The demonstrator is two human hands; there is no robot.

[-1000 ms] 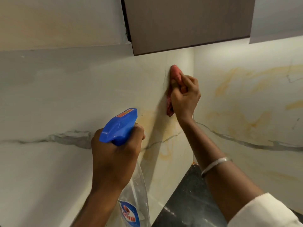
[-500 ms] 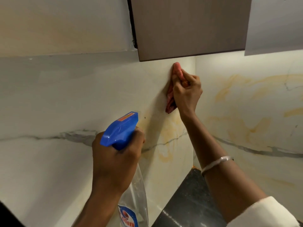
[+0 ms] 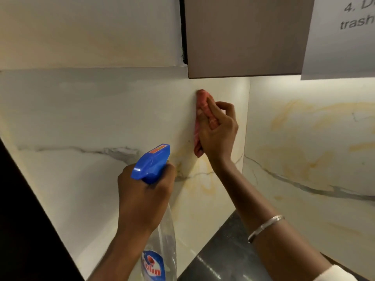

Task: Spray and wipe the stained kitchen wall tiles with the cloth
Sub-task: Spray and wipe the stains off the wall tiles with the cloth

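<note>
Head view, step: I judge this to be the wiping stroke. My right grip (image 3: 220, 131) presses the cloth (image 3: 201, 98) against the wall tiles (image 3: 101, 122) at centre frame, just under the cabinet (image 3: 243, 37).
Right grip: fingers curled round the bunched pink cloth, pinching it onto the tile.
Left grip (image 3: 144, 199): wrapped round the neck of the spray bottle (image 3: 152, 162), lower centre of frame. I cannot tell whether the trigger is squeezed.
Cloth axis: near vertical up the tile, with the top end toward the cabinet's lower edge and the bottom end toward the yellow stains (image 3: 205, 179).
Bottle axis: roughly upright with the clear body hanging down. The blue nozzle points up and right, toward the tile below the cloth.
Doing it well: I would flatten more of the cloth under the palm. Then I would pull long overlapping strokes down into the stains and turn to a clean face once it smears.
Watch: the panel at right of frame also carries yellow streaks, so I judge much of the task remains.
</note>
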